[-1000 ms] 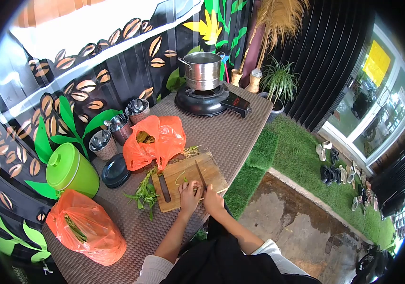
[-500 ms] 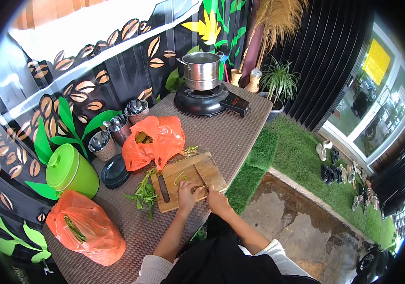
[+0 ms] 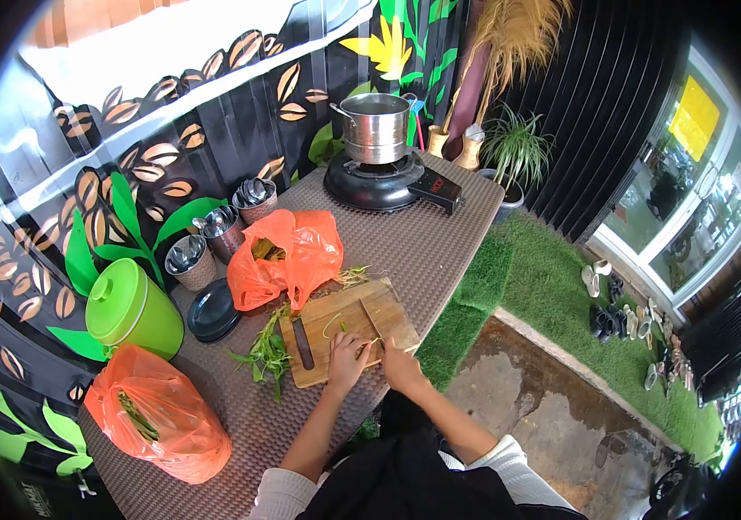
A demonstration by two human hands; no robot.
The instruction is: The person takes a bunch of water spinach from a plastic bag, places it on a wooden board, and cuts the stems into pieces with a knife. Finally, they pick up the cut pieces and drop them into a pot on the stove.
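My right hand (image 3: pixel 401 367) is closed round the handle of a knife (image 3: pixel 370 318), whose narrow blade points away from me over the wooden cutting board (image 3: pixel 318 367). Beside the blade my left hand (image 3: pixel 349 359) is closed, pressing a thin pale-green stem onto the board; its fingers partly hide the stem. A curved strip of stem (image 3: pixel 330 324) lies just beyond the left fingers. Leafy greens (image 3: pixel 266 354) are heaped at the board's left edge, partly on the table. Thin trimmings (image 3: pixel 352 276) lie past its far edge.
Two orange plastic bags, one upright (image 3: pixel 162 420) and one opened (image 3: pixel 292 256), hold greens. Nearby are a green lidded bucket (image 3: pixel 135 312), dark plates (image 3: pixel 213 310) and cups of cutlery (image 3: pixel 188 263). A steel pot (image 3: pixel 377 130) stands on a black stove (image 3: pixel 372 185) at the table's far end.
The view has shifted slightly. My left hand has moved a little beside the blade, and a small green piece now shows near its fingertips. The right hand stays on the knife.
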